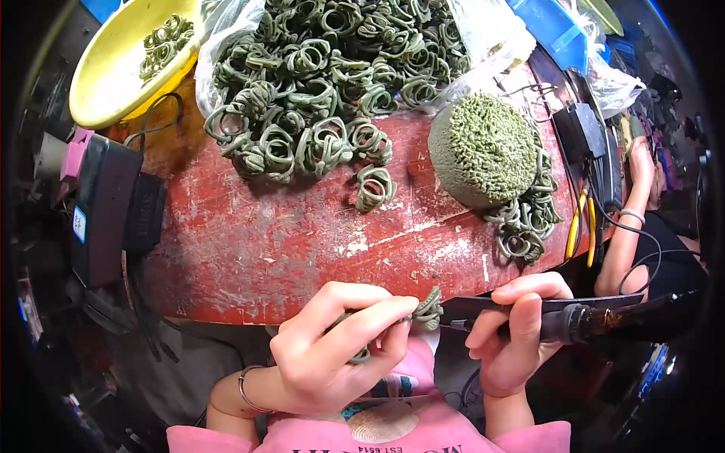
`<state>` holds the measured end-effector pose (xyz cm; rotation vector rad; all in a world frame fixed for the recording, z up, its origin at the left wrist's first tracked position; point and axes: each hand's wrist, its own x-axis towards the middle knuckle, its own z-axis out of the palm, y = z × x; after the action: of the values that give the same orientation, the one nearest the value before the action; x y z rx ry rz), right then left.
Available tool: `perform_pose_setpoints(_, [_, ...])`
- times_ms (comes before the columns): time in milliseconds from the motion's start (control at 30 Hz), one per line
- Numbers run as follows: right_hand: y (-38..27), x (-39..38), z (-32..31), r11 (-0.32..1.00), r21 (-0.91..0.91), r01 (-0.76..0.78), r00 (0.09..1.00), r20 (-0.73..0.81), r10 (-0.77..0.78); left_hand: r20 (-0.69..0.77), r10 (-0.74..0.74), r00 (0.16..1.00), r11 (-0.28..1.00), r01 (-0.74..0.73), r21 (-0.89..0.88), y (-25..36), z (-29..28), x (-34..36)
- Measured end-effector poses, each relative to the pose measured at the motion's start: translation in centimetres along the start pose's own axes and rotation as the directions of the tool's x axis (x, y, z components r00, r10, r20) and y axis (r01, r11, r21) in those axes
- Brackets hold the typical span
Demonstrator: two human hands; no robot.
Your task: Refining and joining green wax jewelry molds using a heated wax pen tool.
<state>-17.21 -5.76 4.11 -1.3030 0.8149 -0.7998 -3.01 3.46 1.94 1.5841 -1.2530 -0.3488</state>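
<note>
My left hand [340,343] is closed around a small bunch of dark green rings [428,308], which stick out past the fingertips; part of the bunch is hidden in the palm. Just to the right, my right hand [521,332] grips a dark pen-like tool [581,323] with a thin metal tip pointing left toward the rings. Both hands are in front of the table's near edge. One loose green ring piece [374,189] lies on the worn red table [257,241], short of a large heap of similar rings [317,83] on a clear plastic bag [491,38].
A round, rough-topped green block [487,147] stands at the right with rings [525,234] beside it. Yellow-handled pliers [581,226], a black box [580,130] and cables are farther right, near another person's arm [630,204]. At left are a yellow basin [113,83] and a dark box [106,211].
</note>
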Motion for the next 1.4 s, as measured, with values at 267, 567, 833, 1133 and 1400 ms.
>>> perform_pose_setpoints(267, [0.2,-0.1,0.3,0.988,-0.121,0.093,0.993,-0.059,-0.1,-0.007,0.061,0.998,0.996,-0.06,0.066,-0.1,0.2,-0.2])
perform_pose_setpoints(567, [-0.2,0.0,-0.5,0.996,-0.057,0.066,0.996,0.067,-0.062,0.024,0.102,0.994,0.988,-0.104,0.115,0.0,0.3,0.1])
perform_pose_setpoints(833, [0.0,0.5,0.7,0.999,-0.024,0.044,0.998,-0.033,-0.045,0.02,0.075,0.997,0.991,-0.077,0.106,-0.3,-0.1,0.2])
perform_pose_setpoints(1133, [-0.1,0.8,0.3,0.992,-0.11,0.062,0.998,0.031,-0.059,0.042,0.084,0.996,0.99,-0.088,0.106,-0.6,-0.1,0.5])
perform_pose_setpoints(1400, [0.2,0.7,0.5,0.994,-0.094,0.059,0.998,0.021,-0.057,-0.001,0.001,1.0,0.998,-0.001,0.058,-0.8,0.0,0.4])
